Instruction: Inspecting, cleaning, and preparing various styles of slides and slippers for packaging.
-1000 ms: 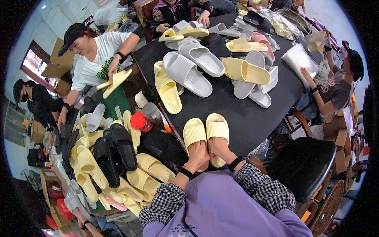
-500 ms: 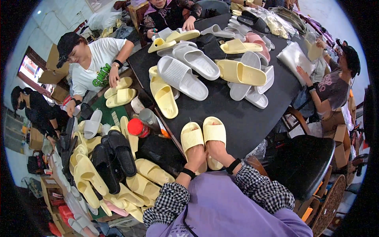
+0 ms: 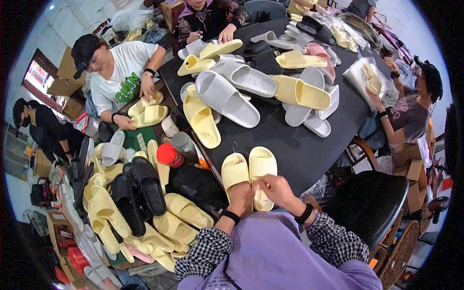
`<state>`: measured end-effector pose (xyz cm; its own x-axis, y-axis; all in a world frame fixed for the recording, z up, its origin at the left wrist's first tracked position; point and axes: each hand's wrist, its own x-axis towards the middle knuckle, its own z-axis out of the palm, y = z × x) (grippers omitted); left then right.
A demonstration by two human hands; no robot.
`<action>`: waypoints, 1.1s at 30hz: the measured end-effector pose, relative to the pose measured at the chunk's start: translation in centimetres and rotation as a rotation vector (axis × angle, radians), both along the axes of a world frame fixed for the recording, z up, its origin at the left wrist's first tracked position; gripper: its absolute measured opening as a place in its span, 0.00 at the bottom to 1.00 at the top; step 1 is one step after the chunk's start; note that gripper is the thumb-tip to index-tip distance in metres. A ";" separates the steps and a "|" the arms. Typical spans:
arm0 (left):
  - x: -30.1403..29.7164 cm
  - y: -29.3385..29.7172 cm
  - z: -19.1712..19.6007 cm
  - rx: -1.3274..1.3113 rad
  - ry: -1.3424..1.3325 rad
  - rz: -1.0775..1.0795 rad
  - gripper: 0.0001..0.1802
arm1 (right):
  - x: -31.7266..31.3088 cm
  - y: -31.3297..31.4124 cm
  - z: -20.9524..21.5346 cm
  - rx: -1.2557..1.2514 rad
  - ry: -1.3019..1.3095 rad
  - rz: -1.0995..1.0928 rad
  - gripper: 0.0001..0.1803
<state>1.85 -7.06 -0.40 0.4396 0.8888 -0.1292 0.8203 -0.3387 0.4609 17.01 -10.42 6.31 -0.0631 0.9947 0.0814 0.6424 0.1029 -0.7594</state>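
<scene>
A pair of pale yellow slide slippers lies side by side at the near edge of the black table, toes pointing away from me. Into the left yellow slipper (image 3: pixel 235 170) reaches my left hand (image 3: pixel 240 194), its fingers under the ribbed strap and mostly hidden, holding the slipper from inside. My right hand (image 3: pixel 276 190) is out of the right yellow slipper (image 3: pixel 263 162), above its heel end. Its fingers are bent and drawn together by the strap's rear edge; whatever they pinch, if anything, is too small to make out.
Grey, yellow, pink and black slippers are heaped on the black table (image 3: pixel 309 159) ahead. To the left, a red-lidded jar (image 3: pixel 169 155) stands beside more yellow and black slippers (image 3: pixel 148 186). A black chair (image 3: pixel 369 205) is at right. Co-workers handle slippers and clear bags around the table.
My right hand has slid out of the right slipper and risen above its heel end, fingers bending. My left hand stays in the left slipper. The co-worker at left now grips a yellow pair.
</scene>
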 end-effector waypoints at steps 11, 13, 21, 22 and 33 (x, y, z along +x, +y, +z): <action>0.5 0.2 -1.3 -0.084 0.031 -0.043 0.34 | -1.8 14.7 -4.6 -0.231 0.178 -0.219 0.19; 0.2 0.2 -1.4 -0.017 -0.018 -0.021 0.33 | -2.1 15.5 -4.2 -0.306 0.178 -0.136 0.22; 0.0 0.2 -1.0 -0.010 -0.015 0.001 0.33 | -3.0 15.0 -5.0 -0.215 0.220 0.014 0.10; -0.2 0.2 -1.0 -0.028 -0.002 0.002 0.33 | -3.2 14.8 -4.8 -0.212 0.226 -0.003 0.09; -3.9 -1.0 4.5 0.306 -0.453 -0.123 0.17 | 0.7 11.7 -0.6 -0.100 0.194 -0.089 0.10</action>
<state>-2.05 -8.05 4.13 0.4936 0.7950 0.3527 0.5094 -0.5929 0.6237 17.68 1.25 5.69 0.0320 0.9994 -0.0162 0.4867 -0.0298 -0.8731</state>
